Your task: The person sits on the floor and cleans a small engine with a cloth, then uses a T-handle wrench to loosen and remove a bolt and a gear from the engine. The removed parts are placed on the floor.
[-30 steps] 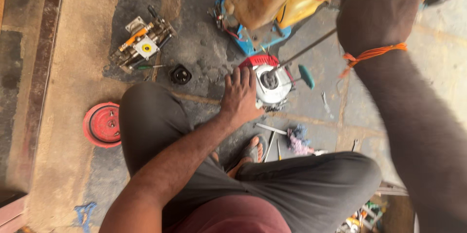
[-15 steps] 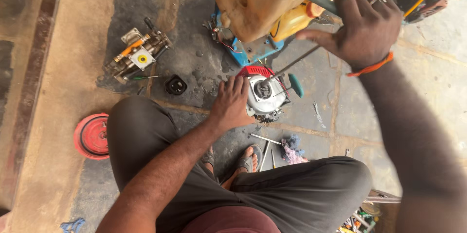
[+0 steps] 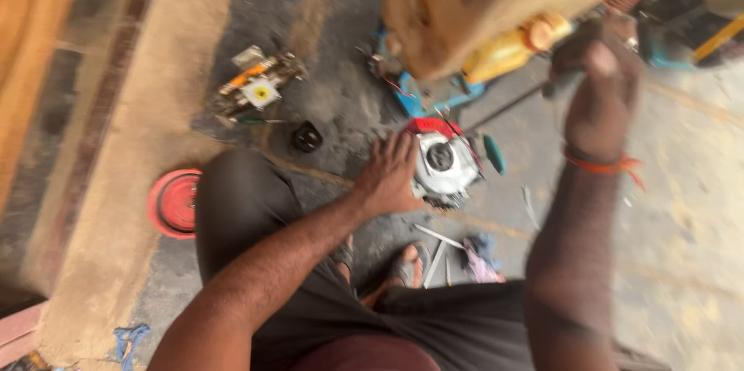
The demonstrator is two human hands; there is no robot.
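On the floor between the knees: engine (image 3: 443,163), left hand (image 3: 390,177) flat on its left flank, fingers spread. Up and right, right hand (image 3: 601,88) fisted round a long tool (image 3: 508,106), shaft slanting down toward the engine.

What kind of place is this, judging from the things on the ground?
Probably an informal repair workshop on a stone floor: a small engine under the left hand, a dismantled machine part, and loose tools beside the person's sandal.
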